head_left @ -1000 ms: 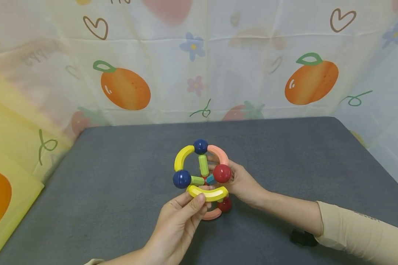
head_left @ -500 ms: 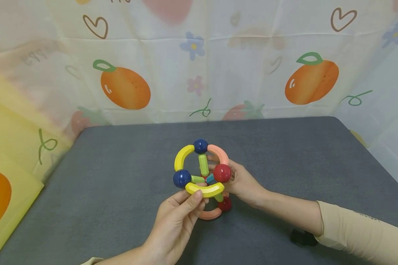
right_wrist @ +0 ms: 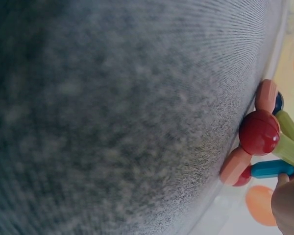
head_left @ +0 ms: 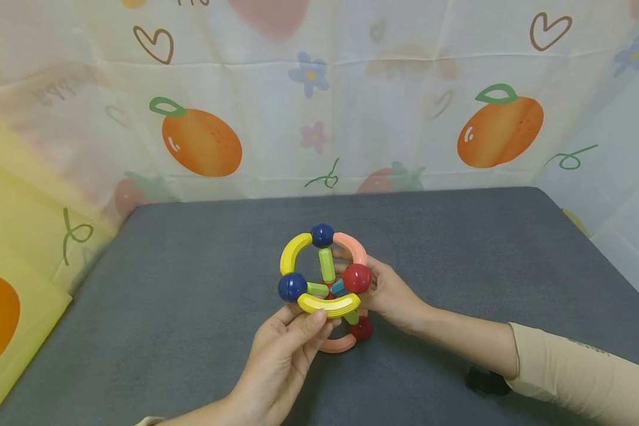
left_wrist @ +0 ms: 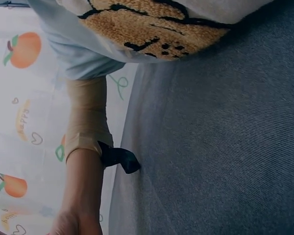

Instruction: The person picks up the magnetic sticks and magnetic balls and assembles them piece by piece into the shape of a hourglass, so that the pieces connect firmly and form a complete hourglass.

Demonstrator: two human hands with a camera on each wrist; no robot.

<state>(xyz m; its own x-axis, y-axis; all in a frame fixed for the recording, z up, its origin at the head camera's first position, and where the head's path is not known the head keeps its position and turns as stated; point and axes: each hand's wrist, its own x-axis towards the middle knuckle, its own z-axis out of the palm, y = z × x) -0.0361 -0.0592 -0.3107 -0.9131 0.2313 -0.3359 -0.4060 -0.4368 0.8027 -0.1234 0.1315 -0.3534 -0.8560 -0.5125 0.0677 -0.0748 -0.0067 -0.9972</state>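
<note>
A magnetic ball-and-stick frame stands near the middle of the table. Its navy ball (head_left: 292, 287), red ball (head_left: 357, 278), pink curved stick (head_left: 351, 247) and green sticks (head_left: 327, 265) show in the head view. My left hand (head_left: 284, 355) pinches a yellow curved stick (head_left: 328, 306) between thumb and fingers in front of the frame. The stick's ends lie near the navy and red balls; contact is unclear. From the right, my right hand (head_left: 393, 294) holds the frame, its fingers partly hidden. In the right wrist view, a fingertip (right_wrist: 284, 181) meets a blue stick (right_wrist: 272, 169).
A dark grey cloth covers the table (head_left: 191, 331). Behind it hangs a printed curtain (head_left: 330, 118) with fruit and hearts. A black strap piece (head_left: 487, 381) sits beneath the right sleeve (head_left: 570, 367). Yellow fabric (head_left: 26, 248) borders the table's left side.
The left hand has shifted the yellow curved stick slightly left and up, then held nearly still over the last half second. The frame and right hand have stayed in place.
</note>
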